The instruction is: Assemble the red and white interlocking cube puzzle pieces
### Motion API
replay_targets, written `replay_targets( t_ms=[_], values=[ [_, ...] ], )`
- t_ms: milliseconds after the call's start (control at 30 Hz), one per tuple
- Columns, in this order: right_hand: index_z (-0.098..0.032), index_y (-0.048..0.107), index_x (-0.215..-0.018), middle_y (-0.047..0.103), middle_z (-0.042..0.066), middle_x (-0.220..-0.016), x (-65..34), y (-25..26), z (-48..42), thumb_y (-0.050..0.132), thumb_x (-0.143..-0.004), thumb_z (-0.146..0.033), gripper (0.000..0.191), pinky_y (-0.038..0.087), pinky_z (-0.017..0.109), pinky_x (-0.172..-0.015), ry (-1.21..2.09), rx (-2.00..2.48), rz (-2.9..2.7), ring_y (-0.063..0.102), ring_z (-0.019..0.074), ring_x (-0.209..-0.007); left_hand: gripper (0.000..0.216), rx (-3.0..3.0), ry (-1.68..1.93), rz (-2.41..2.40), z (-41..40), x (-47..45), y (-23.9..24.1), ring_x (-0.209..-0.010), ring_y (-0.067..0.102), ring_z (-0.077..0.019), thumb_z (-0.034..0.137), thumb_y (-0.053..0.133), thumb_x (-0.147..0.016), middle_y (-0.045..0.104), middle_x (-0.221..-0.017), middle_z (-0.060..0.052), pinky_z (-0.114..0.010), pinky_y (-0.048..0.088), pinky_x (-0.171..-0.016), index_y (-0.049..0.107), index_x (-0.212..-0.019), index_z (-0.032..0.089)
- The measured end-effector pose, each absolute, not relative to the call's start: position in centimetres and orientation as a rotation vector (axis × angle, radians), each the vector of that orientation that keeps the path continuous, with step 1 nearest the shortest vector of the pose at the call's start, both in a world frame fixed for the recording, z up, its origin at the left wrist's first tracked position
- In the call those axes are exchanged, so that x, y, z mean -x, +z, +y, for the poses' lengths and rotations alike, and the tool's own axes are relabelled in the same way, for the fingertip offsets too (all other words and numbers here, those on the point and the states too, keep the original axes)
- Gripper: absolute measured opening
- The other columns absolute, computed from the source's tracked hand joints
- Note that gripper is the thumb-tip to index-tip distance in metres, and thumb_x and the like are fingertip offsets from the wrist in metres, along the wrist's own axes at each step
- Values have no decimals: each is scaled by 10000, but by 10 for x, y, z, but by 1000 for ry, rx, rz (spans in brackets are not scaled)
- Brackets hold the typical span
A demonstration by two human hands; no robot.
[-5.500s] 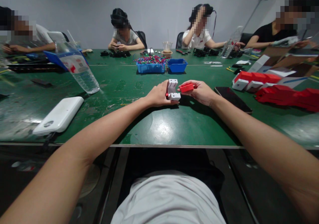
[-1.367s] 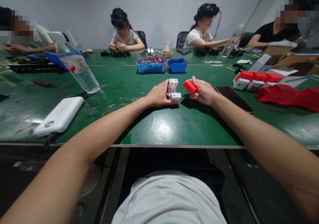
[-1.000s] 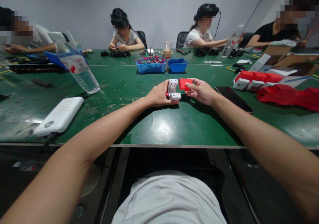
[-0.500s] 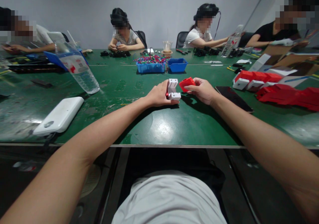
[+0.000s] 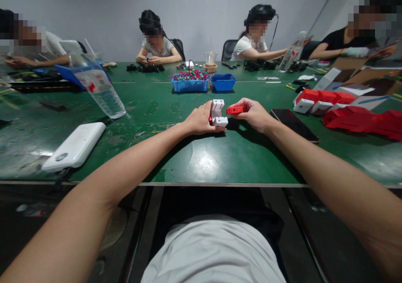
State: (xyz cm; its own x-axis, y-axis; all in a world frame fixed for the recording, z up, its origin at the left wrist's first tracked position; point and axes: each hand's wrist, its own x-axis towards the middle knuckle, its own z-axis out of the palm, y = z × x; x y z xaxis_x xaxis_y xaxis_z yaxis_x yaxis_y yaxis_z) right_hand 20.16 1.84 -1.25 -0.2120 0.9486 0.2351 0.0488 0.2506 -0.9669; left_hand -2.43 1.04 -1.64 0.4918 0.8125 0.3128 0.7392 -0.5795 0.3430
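My left hand is closed around a white C-shaped plastic part, its opening facing right and its lower end just over the green table. A bit of red shows between my left fingers and the white part. Between the thumb and fingers of my right hand is a small red plastic block, with small dark openings along the edge facing me. A narrow gap lies between the red block and the white part.
A black phone lies beside my right wrist; red and white parts stand beyond it. Ahead are a blue bin of small colourful pieces and another blue bin. A tilted water bottle and a white power bank are left. Several people sit around.
My right hand has turned the red block from a tilted pose to a level one, its narrow edge now facing me. My left hand and the white part have stayed put.
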Motion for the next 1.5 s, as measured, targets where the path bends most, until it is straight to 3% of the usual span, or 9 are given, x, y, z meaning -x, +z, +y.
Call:
replay_targets(
  t_ms=[200,533,767,900,1200,1367,1500],
  values=[
    [-207,593,-774,647,-38,-703,-200,-15,20,918,-464,-235,450,456,237,-619,1089,978,-1502,556,109,-645,940,-2567,694,1347,10,24,-16,-1153,608,-364,663,736,-663,581,-1306,-186,-491,499,-969,388,-1352,127],
    [-224,520,-824,613,-50,-714,-200,-16,20,921,-510,-325,520,441,223,-575,1029,1031,-1530,531,101,-635,917,-2566,677,1362,10,24,-17,-1159,609,-362,670,736,-665,586,-1295,-176,-486,497,-973,394,-1339,153],
    [-244,429,-892,651,-18,-875,-198,-21,21,887,-530,-321,589,561,299,-687,1152,1040,-1452,674,184,-839,950,-2571,676,1359,9,23,-16,-1164,606,-371,674,736,-668,580,-1308,-192,-495,494,-980,381,-1354,122],
    [-234,457,-863,635,-23,-834,-198,-20,21,878,-554,-333,532,537,280,-644,1101,1095,-1506,647,166,-791,925,-2575,673,1355,10,23,-16,-1156,610,-364,668,735,-670,586,-1302,-178,-484,497,-974,390,-1342,133],
    [-216,518,-979,631,2,-862,-193,-16,17,755,-644,-744,668,394,229,-505,1150,1075,-1468,582,119,-666,945,-2584,683,1351,11,24,-18,-1148,607,-364,680,724,-672,582,-1315,-184,-489,494,-975,382,-1354,123],
    [-223,539,-970,655,-9,-862,-194,-17,21,820,-643,-633,595,420,219,-547,1233,1081,-1422,608,124,-725,932,-2581,670,1356,11,24,-17,-1144,611,-366,666,732,-673,592,-1296,-183,-487,495,-973,391,-1347,120],
    [-223,546,-959,686,-2,-906,-195,-18,22,882,-607,-488,554,511,272,-714,1228,1047,-1403,637,140,-815,942,-2584,675,1356,11,24,-18,-1141,611,-374,659,730,-677,588,-1299,-193,-496,497,-968,387,-1355,103]
  ],
)
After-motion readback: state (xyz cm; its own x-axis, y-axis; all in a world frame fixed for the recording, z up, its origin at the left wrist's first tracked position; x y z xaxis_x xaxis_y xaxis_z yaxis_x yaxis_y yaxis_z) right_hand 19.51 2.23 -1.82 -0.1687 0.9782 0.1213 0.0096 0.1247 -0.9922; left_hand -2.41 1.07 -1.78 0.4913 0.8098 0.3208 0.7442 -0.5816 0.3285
